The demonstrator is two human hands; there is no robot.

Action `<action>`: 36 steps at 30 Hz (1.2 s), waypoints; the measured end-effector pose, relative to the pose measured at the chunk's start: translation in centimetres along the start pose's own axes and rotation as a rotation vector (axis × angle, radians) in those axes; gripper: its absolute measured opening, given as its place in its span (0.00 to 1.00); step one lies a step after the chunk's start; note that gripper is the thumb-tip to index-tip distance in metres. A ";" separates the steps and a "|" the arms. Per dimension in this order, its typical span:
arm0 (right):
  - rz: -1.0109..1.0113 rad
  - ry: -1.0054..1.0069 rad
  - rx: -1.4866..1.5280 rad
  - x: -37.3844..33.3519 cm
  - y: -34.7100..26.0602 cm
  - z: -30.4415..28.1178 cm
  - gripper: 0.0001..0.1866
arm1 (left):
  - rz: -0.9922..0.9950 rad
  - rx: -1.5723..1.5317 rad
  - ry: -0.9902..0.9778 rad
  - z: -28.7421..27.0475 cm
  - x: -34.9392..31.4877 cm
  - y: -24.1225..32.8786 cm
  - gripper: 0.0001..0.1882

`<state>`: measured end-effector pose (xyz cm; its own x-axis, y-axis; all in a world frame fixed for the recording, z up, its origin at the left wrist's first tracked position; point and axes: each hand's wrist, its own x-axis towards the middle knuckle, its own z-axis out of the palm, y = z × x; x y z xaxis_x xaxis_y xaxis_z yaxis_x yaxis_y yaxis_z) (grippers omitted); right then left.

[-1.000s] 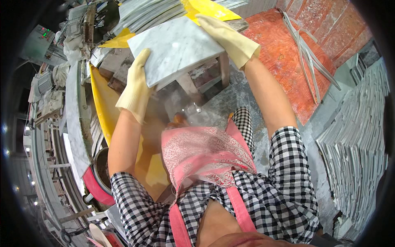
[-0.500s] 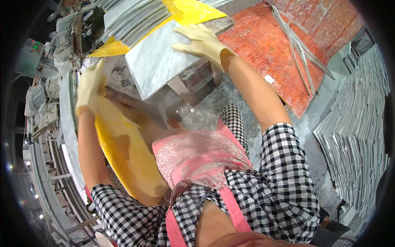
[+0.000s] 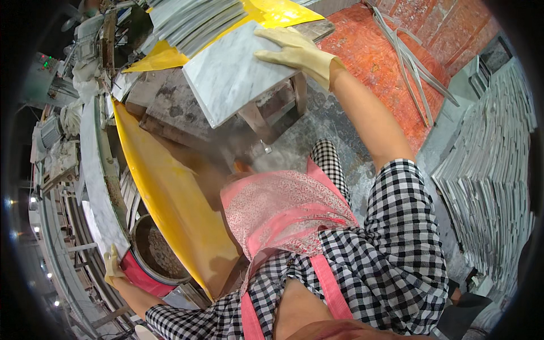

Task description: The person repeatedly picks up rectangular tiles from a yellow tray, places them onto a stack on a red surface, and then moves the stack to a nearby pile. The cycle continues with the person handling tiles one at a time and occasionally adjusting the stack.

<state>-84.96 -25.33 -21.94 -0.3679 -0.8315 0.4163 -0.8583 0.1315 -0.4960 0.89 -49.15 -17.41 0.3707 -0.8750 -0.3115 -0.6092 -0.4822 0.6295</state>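
Note:
A square white marble tile [image 3: 237, 73] with grey veins lies tilted over a worn stand at the upper middle. My right hand [image 3: 297, 52], in a cream rubber glove, rests on its right edge, with thumb and fingers spread over the top face. At lower left my gloved left hand [image 3: 111, 265] is closed at the near end of a long marble strip [image 3: 102, 187], its fingers partly hidden. Between that strip and my apron hangs a yellow sheet [image 3: 164, 192]. Behind the square tile stands a row of stacked grey-white tiles [image 3: 198, 25].
A red-sided bucket [image 3: 144, 272] holding pebble-like pieces sits beside the marble strip. Machinery [image 3: 54, 133] and rails fill the left. Pale straps [image 3: 405, 68] lie on a red-orange board [image 3: 354, 62]. Thin slabs [image 3: 481, 187] are stacked at the right. A wooden bench [image 3: 181, 102] stands ahead.
My left hand has moved down and back along the marble strip to its near end, uncovering the bucket. The right hand stays on the square tile as the view shifts slightly.

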 end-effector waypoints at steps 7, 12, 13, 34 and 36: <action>-0.069 -0.002 0.054 0.2 1.3 0.4 0.38 | 0.060 -0.052 -0.103 0.6 -3.3 2.1 0.44; -0.052 0.024 0.112 0.3 1.1 0.3 0.37 | 0.131 -0.060 -0.048 1.2 -2.5 3.5 0.39; -0.050 0.016 0.090 0.4 0.9 0.3 0.37 | 0.095 -0.074 -0.102 1.2 -2.3 3.6 0.38; -0.016 -0.031 0.170 -0.2 0.7 -1.0 0.37 | 0.318 0.135 0.041 -8.3 -8.7 13.0 0.25; -0.008 -0.016 0.187 -0.4 0.4 -1.2 0.36 | 0.238 0.021 -0.077 -7.9 -11.1 15.2 0.24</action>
<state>-85.59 -24.26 -21.38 -0.3545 -0.8410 0.4087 -0.7789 0.0237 -0.6267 -6.96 -46.37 1.21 0.1612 -0.9643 -0.2102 -0.6878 -0.2625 0.6768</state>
